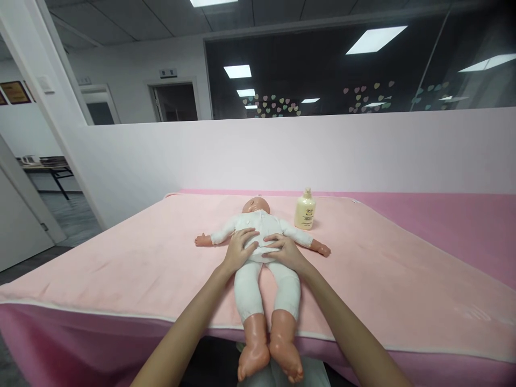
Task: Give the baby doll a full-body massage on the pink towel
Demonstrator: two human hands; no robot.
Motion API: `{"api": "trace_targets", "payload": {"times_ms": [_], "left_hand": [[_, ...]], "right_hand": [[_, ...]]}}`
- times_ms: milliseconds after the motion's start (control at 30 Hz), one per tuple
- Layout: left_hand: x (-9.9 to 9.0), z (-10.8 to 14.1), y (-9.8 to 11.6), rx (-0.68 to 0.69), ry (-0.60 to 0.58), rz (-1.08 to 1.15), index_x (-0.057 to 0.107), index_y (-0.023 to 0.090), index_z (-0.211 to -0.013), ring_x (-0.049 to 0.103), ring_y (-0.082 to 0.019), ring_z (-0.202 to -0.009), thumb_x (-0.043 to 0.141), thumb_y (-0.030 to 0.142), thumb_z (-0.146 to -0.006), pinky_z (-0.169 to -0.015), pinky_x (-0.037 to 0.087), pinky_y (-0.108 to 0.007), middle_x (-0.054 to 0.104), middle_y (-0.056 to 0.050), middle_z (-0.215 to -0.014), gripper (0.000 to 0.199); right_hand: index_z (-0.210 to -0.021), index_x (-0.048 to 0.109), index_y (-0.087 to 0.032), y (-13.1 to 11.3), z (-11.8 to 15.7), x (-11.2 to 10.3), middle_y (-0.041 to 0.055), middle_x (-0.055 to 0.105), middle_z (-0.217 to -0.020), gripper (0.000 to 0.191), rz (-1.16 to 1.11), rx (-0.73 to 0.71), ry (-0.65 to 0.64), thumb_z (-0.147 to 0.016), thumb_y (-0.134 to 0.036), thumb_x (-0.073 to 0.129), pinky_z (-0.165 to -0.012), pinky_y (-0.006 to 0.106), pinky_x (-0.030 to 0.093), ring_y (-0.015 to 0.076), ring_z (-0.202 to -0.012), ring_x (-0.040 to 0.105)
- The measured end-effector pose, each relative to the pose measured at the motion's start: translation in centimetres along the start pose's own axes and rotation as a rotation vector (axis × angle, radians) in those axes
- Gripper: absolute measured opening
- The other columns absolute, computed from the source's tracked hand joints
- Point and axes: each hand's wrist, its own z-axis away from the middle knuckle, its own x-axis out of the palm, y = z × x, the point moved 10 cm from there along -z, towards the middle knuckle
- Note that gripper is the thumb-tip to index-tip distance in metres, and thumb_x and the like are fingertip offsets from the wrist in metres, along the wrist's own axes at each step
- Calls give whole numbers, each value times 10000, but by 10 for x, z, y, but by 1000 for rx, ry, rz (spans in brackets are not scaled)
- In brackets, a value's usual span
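Observation:
A baby doll (pixel 258 221) in white cloth lies on its back on a pink blanket (pixel 161 258). Its head points to the far side, its arms are spread, and its bare feet hang past the near edge. My left hand (pixel 241 250) rests on the left side of the doll's belly, fingers stretched out over the cloth. On the belly's right side lies my right hand (pixel 287 251), its fingers also extended and a little spread. A small gap separates the fingertips of both hands. Neither hand grips anything.
Beyond the doll's right-hand arm stands a pale yellow pump bottle (pixel 305 210). A darker pink cover (pixel 435 220) shows under the blanket. Behind the table rises a low white wall (pixel 282 153) with dark glass above. An open doorway with a desk (pixel 44 167) is at left.

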Motion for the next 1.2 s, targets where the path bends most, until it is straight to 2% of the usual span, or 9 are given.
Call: {"api": "trace_targets", "payload": {"times_ms": [167,300,400,533,600,767,933,1067,1200], "left_hand": [[-1,0,0,13,19,-67,610,220,-1135,493,-212,-1122,538,289,-813,-996,352,-399,570,-61,-1190,337],[9,-5,-6,-13,-60,-185,653,217,-1077,546,-216,-1015,550,256,-790,-936,396,-392,626,-63,-1055,307],[11,-12,-11,-47,-46,-241,707,199,-947,578,-212,-934,549,176,-768,-898,418,-373,668,-57,-923,240],[11,-15,-15,-66,3,-208,732,200,-862,592,-198,-839,575,109,-724,-836,442,-351,688,-41,-832,228],[9,-13,-17,-59,28,-160,734,204,-862,590,-187,-827,580,105,-725,-824,443,-339,691,-36,-835,229],[5,-8,-15,-31,17,-165,737,228,-872,578,-179,-794,569,116,-740,-779,442,-327,673,-31,-788,241],[2,-2,6,61,-10,-252,730,251,-884,586,-198,-853,565,217,-785,-825,419,-351,690,-32,-863,195],[-13,-6,10,6,145,-214,708,216,-906,600,-210,-897,495,300,-851,-843,420,-365,699,-47,-913,236],[-29,-13,-8,-107,367,-88,660,174,-1020,591,-203,-979,404,266,-885,-895,427,-368,679,-70,-1023,304]], "right_hand": [[-764,734,-212,-2,3,-1,67,603,-1123,223,-8,21,3,-589,-350,743,-929,374,417,227,-1044,553],[-806,722,-193,7,-1,-7,81,636,-1090,268,-166,75,32,-605,-372,727,-923,378,427,232,-1021,578],[-892,694,-174,17,-7,-19,87,675,-997,276,-280,106,193,-708,-368,624,-910,379,439,216,-976,604],[-970,660,-173,7,-15,-26,77,670,-1012,282,-13,1,345,-716,-249,562,-874,370,460,200,-928,612],[-962,667,-176,-1,-22,-22,75,666,-1029,295,138,-46,315,-687,-201,562,-893,372,447,205,-950,603],[-934,692,-184,1,-42,-1,70,678,-1009,341,226,-9,40,-615,-143,581,-887,349,440,219,-966,607],[-905,683,-182,8,-45,-7,62,687,-958,290,241,49,150,-621,-185,621,-819,333,462,212,-895,622],[-763,689,-189,12,-44,-7,52,699,-830,156,266,48,203,-651,-158,586,-782,334,466,206,-813,632],[-663,691,-211,19,-45,-12,41,699,-738,135,269,65,277,-640,-126,588,-726,330,479,209,-732,646]]}}
